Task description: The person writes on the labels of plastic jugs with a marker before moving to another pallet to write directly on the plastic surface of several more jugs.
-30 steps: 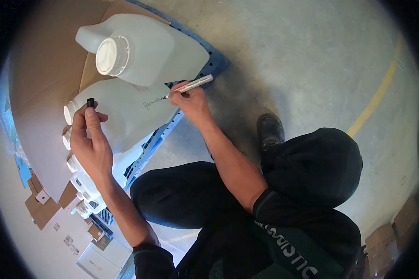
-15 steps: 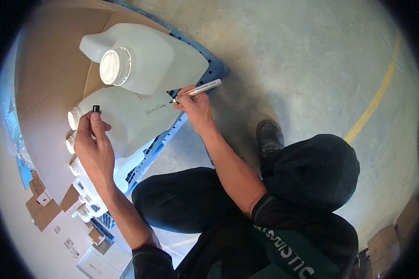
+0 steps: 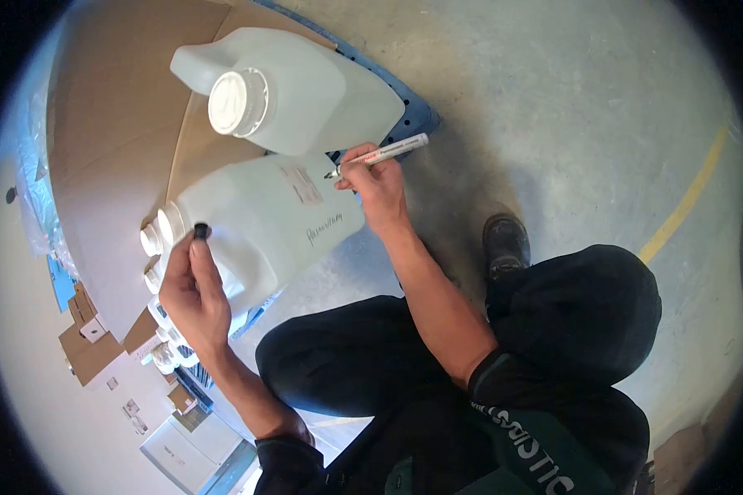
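Observation:
My left hand (image 3: 194,285) pinches a small black marker cap (image 3: 201,230) beside the white caps of the jugs. Between the fingers of my right hand (image 3: 373,183) is a white permanent marker (image 3: 400,147), uncapped, its dark tip pointing left near a translucent jug (image 3: 256,206). That jug bears handwriting (image 3: 324,230) and a small printed label (image 3: 301,185). Above it lies another large translucent jug (image 3: 314,91) with a white screw cap (image 3: 238,102).
A blue pallet (image 3: 417,115) and brown cardboard (image 3: 124,91) are under and behind the jugs. More jugs and boxes (image 3: 91,355) are at the lower left. My boot (image 3: 505,245) rests on the concrete floor, which has a yellow line (image 3: 677,210).
The view has shifted, so most things appear further right. The written-on jug has turned, showing its printed label, and its handwriting now sits lower, further from the marker tip.

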Tool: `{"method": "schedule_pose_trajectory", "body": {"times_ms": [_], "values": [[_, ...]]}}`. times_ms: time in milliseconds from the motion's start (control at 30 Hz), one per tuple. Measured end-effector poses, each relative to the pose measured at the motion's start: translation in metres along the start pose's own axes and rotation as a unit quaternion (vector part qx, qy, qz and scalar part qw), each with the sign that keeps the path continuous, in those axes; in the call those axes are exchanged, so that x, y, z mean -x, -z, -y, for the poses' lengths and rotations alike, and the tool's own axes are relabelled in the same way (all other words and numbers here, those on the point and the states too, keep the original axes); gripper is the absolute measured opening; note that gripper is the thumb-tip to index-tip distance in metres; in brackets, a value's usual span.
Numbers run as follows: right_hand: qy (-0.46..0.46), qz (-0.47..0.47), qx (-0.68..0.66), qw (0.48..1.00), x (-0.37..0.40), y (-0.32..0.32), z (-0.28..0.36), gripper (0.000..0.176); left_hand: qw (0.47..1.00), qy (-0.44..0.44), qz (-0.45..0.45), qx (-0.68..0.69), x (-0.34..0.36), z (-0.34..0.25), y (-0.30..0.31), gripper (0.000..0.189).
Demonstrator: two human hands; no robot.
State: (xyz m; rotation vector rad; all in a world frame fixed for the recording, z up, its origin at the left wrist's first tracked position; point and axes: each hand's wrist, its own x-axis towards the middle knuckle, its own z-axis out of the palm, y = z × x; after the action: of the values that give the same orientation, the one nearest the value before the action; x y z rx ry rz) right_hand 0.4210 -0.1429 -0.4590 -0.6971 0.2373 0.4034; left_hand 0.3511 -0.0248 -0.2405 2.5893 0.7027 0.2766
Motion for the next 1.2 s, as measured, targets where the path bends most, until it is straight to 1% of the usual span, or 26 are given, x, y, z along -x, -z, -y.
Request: {"method": "schedule_pose_trajectory", "body": {"times_ms": [33, 100, 133, 200, 233, 267, 333, 400, 433, 467, 500, 600, 667, 733, 833, 900, 933, 1000, 1033, 1100, 1167, 1200], "values": [[0.002, -0.004, 0.000, 1.000, 0.000, 0.002, 0.000, 0.012, 1.000, 0.000, 0.021, -0.003, 0.005, -0.001, 0.001, 0.028], [-0.006, 0.024, 0.041, 0.999, 0.001, 0.000, -0.001, 0.013, 0.998, 0.003, 0.063, -0.011, 0.011, -0.002, 0.006, 0.028], [-0.008, 0.020, 0.041, 0.999, 0.001, -0.003, -0.004, 0.013, 0.998, 0.003, 0.068, -0.011, 0.012, -0.002, 0.004, 0.028], [-0.021, 0.052, 0.020, 0.998, 0.005, -0.014, -0.005, 0.014, 0.994, -0.073, 0.047, -0.062, 0.018, -0.003, -0.001, 0.027], [-0.029, 0.055, 0.020, 0.998, 0.007, -0.018, -0.004, 0.014, 0.998, -0.020, 0.055, -0.040, 0.021, 0.001, 0.001, 0.026], [-0.034, 0.073, 0.021, 0.997, 0.008, -0.023, 0.000, 0.014, 0.998, -0.012, 0.051, -0.043, 0.025, 0.004, 0.000, 0.026], [-0.043, 0.097, 0.019, 0.994, 0.009, -0.027, 0.000, 0.013, 0.997, -0.068, 0.019, -0.039, 0.030, 0.010, -0.007, 0.024], [-0.040, 0.129, -0.008, 0.991, 0.008, -0.028, 0.002, 0.012, 0.992, -0.113, 0.012, -0.052, 0.032, 0.014, -0.009, 0.025], [-0.040, 0.133, -0.011, 0.990, 0.008, -0.025, 0.004, 0.012, 0.996, -0.078, 0.006, -0.032, 0.034, 0.008, -0.013, 0.023], [-0.030, 0.145, 0.016, 0.989, 0.008, -0.026, 0.008, 0.013, 0.999, -0.045, 0.001, -0.010, 0.034, 0.004, -0.014, 0.022], [-0.018, 0.156, 0.045, 0.987, 0.008, -0.027, 0.011, 0.013, 0.999, -0.049, 0.001, -0.011, 0.033, 0.002, -0.015, 0.022], [0.006, 0.176, 0.064, 0.982, 0.009, -0.035, 0.016, 0.013, 0.998, -0.049, -0.009, 0.030, 0.030, 0.003, -0.015, 0.024], [0.010, 0.186, 0.059, 0.981, 0.012, -0.035, 0.024, 0.014, 0.994, -0.079, -0.022, 0.066, 0.030, 0.008, -0.017, 0.026], [0.013, 0.203, 0.051, 0.978, 0.016, -0.041, 0.029, 0.016, 0.994, -0.076, -0.024, 0.079, 0.031, 0.007, -0.019, 0.026], [0.022, 0.232, 0.082, 0.969, 0.019, -0.053, 0.027, 0.018, 0.991, -0.085, -0.032, 0.093, 0.030, 0.010, -0.019, 0.029], [0.086, 0.208, 0.064, 0.972, 0.018, -0.052, 0.023, 0.017, 0.991, -0.094, -0.025, 0.093, 0.035, 0.007, -0.025, 0.032], [0.086, 0.214, 0.058, 0.971, 0.017, -0.051, 0.023, 0.017, 0.992, -0.081, -0.025, 0.095, 0.038, 0.005, -0.029, 0.032], [0.092, 0.211, 0.074, 0.970, 0.018, -0.055, 0.029, 0.018, 0.987, -0.090, -0.051, 0.124, 0.041, 0.006, -0.034, 0.025], [0.093, 0.215, 0.070, 0.970, 0.017, -0.058, 0.034, 0.018, 0.986, -0.098, -0.050, 0.121, 0.041, 0.007, -0.035, 0.024], [0.094, 0.220, 0.141, 0.961, 0.015, -0.060, 0.042, 0.018, 0.985, -0.111, -0.049, 0.120, 0.041, 0.008, -0.039, 0.024], [0.096, 0.219, 0.142, 0.960, 0.011, -0.051, 0.044, 0.018, 0.985, -0.116, -0.049, 0.114, 0.047, 0.003, -0.052, 0.024], [0.096, 0.215, 0.148, 0.961, 0.008, -0.042, 0.042, 0.017, 0.987, -0.111, -0.039, 0.108, 0.051, 0.003, -0.062, 0.028]]}}
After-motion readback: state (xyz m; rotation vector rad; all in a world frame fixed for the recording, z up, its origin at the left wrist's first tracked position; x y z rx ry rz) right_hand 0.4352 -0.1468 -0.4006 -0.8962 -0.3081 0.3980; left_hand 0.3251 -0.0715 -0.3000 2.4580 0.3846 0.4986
